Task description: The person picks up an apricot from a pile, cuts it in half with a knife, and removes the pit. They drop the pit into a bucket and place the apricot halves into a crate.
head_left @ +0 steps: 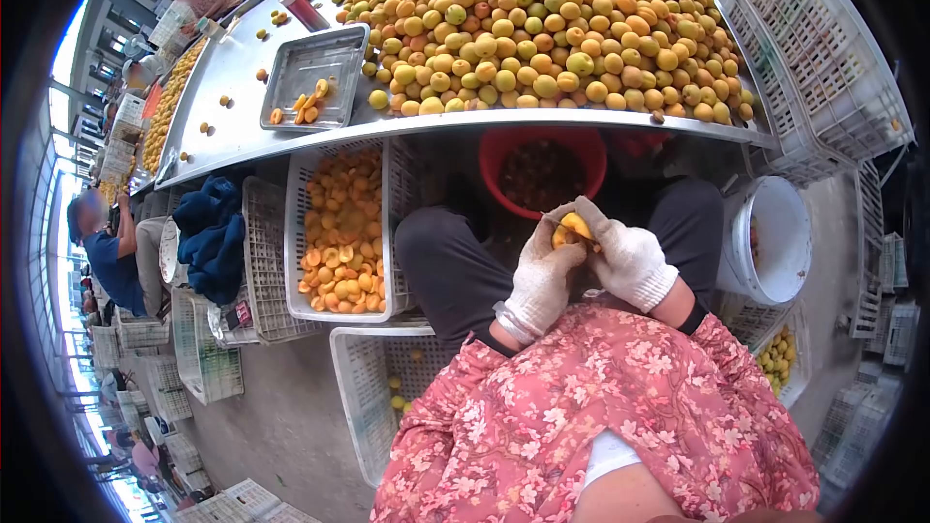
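Observation:
My left hand and my right hand, both in white knit gloves, meet above my lap. Between their closed fingers is an orange-yellow apricot that looks split open; the fingertips hide part of it. Just beyond the hands, under the table edge, stands a red basin with dark brown bits in it, probably pits. A white crate to the left holds many apricot halves.
A large heap of whole apricots covers the metal table. On it sits a metal tray with several apricot pieces. A white bucket stands at right, a white crate at lower left. Other people work at far left.

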A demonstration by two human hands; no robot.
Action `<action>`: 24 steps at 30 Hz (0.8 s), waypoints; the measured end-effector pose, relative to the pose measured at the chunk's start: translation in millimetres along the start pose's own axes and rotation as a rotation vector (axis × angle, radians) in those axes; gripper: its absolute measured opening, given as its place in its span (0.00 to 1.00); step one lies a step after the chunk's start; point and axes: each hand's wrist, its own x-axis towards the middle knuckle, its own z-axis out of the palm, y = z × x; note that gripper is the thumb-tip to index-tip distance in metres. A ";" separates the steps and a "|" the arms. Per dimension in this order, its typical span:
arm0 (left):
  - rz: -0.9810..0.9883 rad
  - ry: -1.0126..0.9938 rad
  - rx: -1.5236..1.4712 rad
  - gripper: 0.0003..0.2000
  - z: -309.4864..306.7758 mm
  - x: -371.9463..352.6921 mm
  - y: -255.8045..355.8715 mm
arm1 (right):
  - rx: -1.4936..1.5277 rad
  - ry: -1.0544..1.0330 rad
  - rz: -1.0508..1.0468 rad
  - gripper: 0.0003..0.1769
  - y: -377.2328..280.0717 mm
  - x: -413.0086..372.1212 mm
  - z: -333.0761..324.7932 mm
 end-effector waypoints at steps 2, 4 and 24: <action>0.048 -0.019 0.056 0.26 -4.2 -0.2 -0.1 | 0.346 0.109 0.007 0.36 5.2 1.4 9.5; 0.038 -0.018 0.067 0.26 -1.8 -3.1 -0.4 | 0.543 0.103 0.073 0.33 19.4 1.7 20.2; 0.056 -0.110 0.317 0.19 -0.7 -7.2 2.5 | 1.305 -0.071 0.471 0.20 3.3 10.4 -18.5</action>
